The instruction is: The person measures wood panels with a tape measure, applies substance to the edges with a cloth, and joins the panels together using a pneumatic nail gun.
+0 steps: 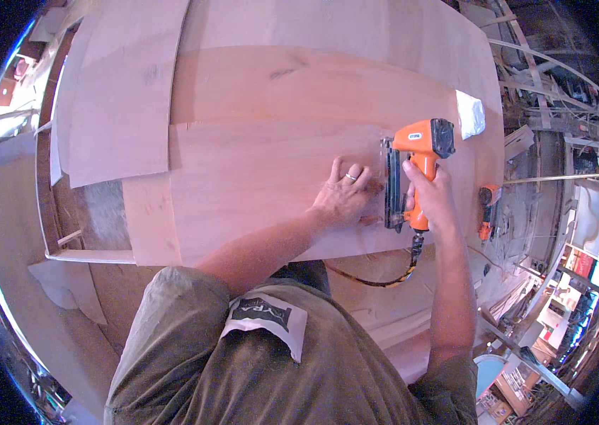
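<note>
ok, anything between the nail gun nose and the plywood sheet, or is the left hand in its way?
Nothing visible lies between them. The orange nail gun, gripped by the right hand, stands on the plywood sheet near its right edge. The left hand lies flat on the sheet just left of the tool, fingertips close beside its magazine, not under it.

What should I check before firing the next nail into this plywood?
1. Right hand grips the orange nailer by its handle: ok.
2. Left hand lies flat on the top plywood sheet, holding it down: ok.
3. Left fingers sit right beside the nailer's magazine: not ok, too close.
4. Nailer nose seated flush on the sheet: cannot tell, hidden by the tool.
5. Air hose trails free below the handle: ok.
6. Second orange tool lies apart, to the right: ok.
</note>
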Motion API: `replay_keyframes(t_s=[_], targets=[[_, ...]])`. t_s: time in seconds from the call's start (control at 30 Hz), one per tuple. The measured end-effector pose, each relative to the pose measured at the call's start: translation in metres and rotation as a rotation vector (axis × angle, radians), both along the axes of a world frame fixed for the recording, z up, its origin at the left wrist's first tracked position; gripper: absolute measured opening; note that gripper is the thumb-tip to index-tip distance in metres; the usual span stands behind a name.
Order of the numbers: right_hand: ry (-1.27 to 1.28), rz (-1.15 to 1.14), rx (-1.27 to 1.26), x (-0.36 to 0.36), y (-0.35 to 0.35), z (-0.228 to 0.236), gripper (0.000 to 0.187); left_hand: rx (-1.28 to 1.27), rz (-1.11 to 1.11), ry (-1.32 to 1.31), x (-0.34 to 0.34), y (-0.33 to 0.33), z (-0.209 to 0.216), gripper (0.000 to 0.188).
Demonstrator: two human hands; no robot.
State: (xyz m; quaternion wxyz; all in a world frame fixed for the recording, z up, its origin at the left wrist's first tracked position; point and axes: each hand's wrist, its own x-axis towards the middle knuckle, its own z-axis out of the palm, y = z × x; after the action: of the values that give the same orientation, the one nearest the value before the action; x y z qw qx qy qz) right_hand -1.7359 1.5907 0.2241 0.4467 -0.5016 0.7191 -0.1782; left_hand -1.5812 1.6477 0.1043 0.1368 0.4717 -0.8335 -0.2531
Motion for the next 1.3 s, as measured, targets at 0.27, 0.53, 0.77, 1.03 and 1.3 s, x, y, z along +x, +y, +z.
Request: replay_keyframes(t_s=[0.27, 0.53, 0.77, 1.03, 1.3], targets=[[-0.008, 0.008, -0.002, 0.003, -0.002, -0.003, 0.026, -0.005, -0.001, -0.021, -0.002, 0.001, -0.004, 0.069], [0.033, 0.012, 0.004, 0.005, -0.001, 0.001, 0.024, -0.151, 0.04, 0.035, -0.004, 0.002, -0.01, 0.072], [0.086, 0.083, -0.009, 0.003, -0.001, -0.001, 0.022, -0.024, -0.016, -0.021, 0.0, 0.001, 0.006, 0.07], [0.012, 0.023, 0.014, -0.008, 0.011, 0.002, 0.022, 0.03, -0.039, -0.094, 0.001, -0.003, 0.01, 0.068], [0.003, -0.457, -0.099, -0.065, 0.127, 0.012, 0.022, 0.009, -0.005, -0.059, -0.004, -0.002, 0.002, 0.048]])
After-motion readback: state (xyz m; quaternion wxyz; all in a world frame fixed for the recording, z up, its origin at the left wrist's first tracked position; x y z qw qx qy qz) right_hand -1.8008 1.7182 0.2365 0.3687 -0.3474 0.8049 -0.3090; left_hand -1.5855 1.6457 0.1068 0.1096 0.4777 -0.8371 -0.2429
